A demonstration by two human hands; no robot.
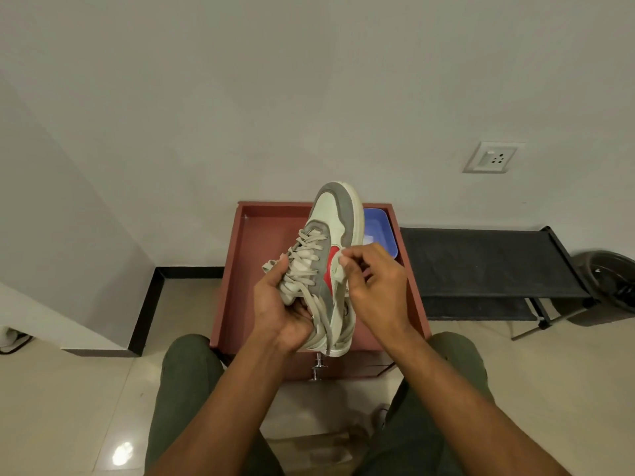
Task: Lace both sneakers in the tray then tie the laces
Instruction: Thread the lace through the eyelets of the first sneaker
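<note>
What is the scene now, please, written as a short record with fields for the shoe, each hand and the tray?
sneaker: held up over the red tray, toe away from the person
lace: threaded through the eyelets, not tied
left hand: grips the tongue side and lace
right hand: pinches the sneaker's right edge
blue tray: behind the sneaker, partly hidden
second sneaker: not visible

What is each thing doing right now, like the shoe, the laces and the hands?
sneaker: lifted above the red tray, toe pointing away.
laces: threaded through the eyelets, ends loose, not tied.
left hand: grips the sneaker's near end.
right hand: pinches the sneaker's side.
blue tray: lying flat behind the sneaker.
</note>
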